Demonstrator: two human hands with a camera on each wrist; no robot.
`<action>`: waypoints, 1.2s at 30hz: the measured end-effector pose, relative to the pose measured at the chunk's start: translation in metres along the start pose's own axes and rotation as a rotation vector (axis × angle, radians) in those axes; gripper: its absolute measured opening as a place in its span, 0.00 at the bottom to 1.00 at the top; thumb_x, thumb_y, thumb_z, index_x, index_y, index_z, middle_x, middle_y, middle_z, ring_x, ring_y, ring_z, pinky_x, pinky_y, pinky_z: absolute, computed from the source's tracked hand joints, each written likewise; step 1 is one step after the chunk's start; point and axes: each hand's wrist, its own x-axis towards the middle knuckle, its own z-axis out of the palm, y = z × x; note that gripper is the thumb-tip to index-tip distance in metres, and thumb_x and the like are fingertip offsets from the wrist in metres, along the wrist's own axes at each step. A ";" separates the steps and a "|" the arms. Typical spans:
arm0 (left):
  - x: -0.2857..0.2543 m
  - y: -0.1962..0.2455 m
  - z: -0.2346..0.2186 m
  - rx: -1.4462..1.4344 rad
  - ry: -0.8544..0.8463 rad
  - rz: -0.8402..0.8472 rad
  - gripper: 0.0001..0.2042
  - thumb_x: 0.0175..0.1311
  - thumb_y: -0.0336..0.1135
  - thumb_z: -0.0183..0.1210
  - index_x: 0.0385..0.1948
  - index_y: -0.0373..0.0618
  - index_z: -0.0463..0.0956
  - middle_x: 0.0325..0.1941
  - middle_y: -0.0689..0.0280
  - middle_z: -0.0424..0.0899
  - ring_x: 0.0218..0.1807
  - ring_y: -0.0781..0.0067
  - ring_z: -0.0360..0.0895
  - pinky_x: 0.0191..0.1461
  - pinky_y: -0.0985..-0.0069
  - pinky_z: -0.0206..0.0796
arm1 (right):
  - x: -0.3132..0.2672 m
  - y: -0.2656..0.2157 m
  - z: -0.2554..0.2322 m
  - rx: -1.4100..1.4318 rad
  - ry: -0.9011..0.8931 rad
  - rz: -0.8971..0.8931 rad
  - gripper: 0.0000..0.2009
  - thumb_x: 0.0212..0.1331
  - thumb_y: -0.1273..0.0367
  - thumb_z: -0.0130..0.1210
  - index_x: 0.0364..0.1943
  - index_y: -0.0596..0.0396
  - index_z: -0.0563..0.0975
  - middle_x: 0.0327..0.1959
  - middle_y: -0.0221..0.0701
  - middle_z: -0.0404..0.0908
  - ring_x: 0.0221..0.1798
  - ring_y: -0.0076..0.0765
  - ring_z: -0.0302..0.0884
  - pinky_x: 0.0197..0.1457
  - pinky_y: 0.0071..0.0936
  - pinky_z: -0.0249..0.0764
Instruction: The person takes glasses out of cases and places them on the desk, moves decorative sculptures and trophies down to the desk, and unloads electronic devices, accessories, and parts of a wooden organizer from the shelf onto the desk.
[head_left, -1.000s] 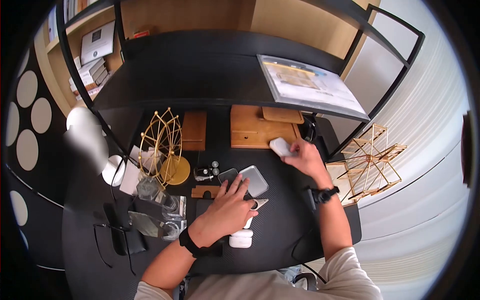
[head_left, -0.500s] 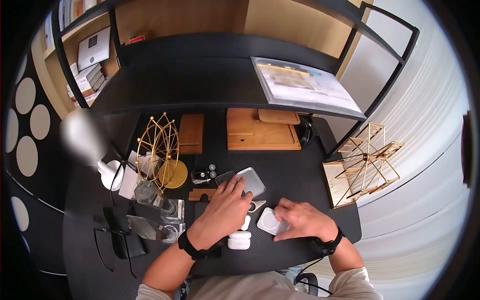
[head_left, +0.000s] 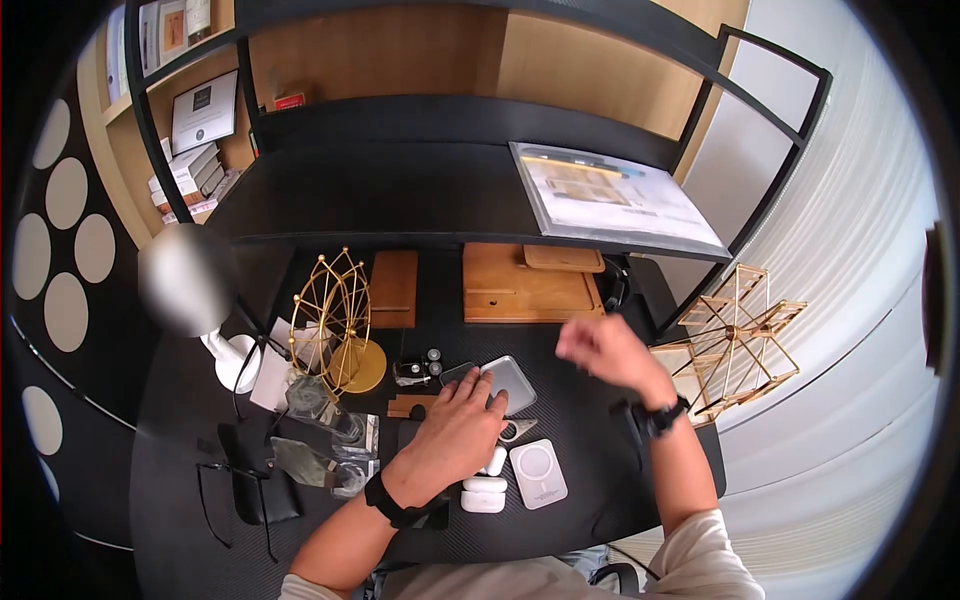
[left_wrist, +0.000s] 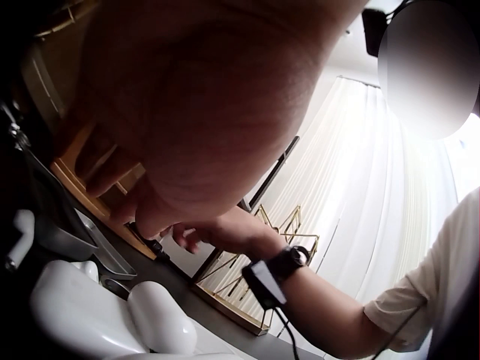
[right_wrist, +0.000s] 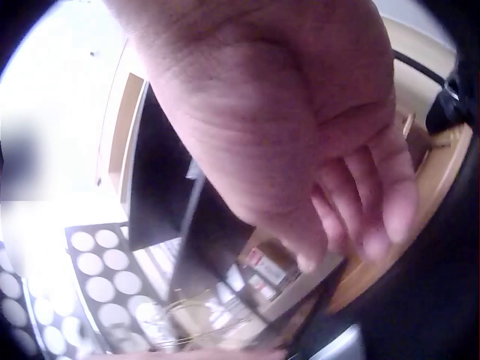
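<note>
In the head view my left hand [head_left: 455,430] lies over the desk with its fingertips at a dark flat case [head_left: 457,374] and the near edge of a grey square tray [head_left: 509,386]. My right hand [head_left: 610,352] is raised over the desk's right half, fingers loosely bent, holding nothing. A white rounded pad with a ring mark [head_left: 539,474] lies flat on the desk, beside white earbud cases [head_left: 484,494]. A small metal triangular piece [head_left: 519,430] is beside my left thumb. In the right wrist view the right hand's fingers [right_wrist: 367,217] hang relaxed.
A gold wire ornament [head_left: 335,320], clear glass blocks [head_left: 320,460] and glasses [head_left: 235,510] stand or lie to the left. Wooden trays [head_left: 530,295] sit at the back under a black shelf [head_left: 380,190]. A gold wheel model [head_left: 735,335] stands right.
My right hand brought the white pad from the back to the near desk, let go of it, and moved up and away. The left hand stays at nearly the same place.
</note>
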 end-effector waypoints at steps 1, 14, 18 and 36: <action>0.001 0.001 0.001 -0.014 0.000 -0.006 0.22 0.74 0.39 0.57 0.62 0.31 0.75 0.71 0.36 0.71 0.75 0.36 0.67 0.76 0.49 0.61 | 0.019 0.020 -0.002 -0.172 0.181 -0.050 0.09 0.58 0.72 0.69 0.40 0.57 0.81 0.35 0.41 0.87 0.39 0.45 0.88 0.43 0.38 0.82; 0.111 -0.032 0.004 -0.001 -0.194 -0.464 0.32 0.77 0.52 0.52 0.74 0.38 0.64 0.82 0.41 0.57 0.81 0.30 0.52 0.79 0.34 0.50 | 0.103 0.112 -0.010 -1.115 0.295 -0.011 0.18 0.59 0.72 0.59 0.55 0.50 0.80 0.45 0.37 0.86 0.50 0.44 0.85 0.58 0.41 0.80; 0.127 -0.058 -0.012 0.049 -0.235 -0.704 0.35 0.79 0.59 0.44 0.79 0.47 0.57 0.86 0.45 0.47 0.84 0.30 0.42 0.80 0.27 0.41 | 0.086 0.099 -0.016 -1.004 0.411 -0.132 0.14 0.59 0.70 0.61 0.49 0.52 0.79 0.43 0.36 0.86 0.50 0.47 0.85 0.58 0.43 0.80; 0.083 -0.078 0.013 0.041 0.079 -0.828 0.30 0.67 0.34 0.51 0.70 0.29 0.66 0.78 0.36 0.63 0.80 0.35 0.58 0.79 0.34 0.51 | 0.110 -0.033 0.077 -0.533 0.358 -0.641 0.11 0.55 0.66 0.65 0.40 0.53 0.78 0.38 0.35 0.82 0.46 0.44 0.84 0.41 0.40 0.81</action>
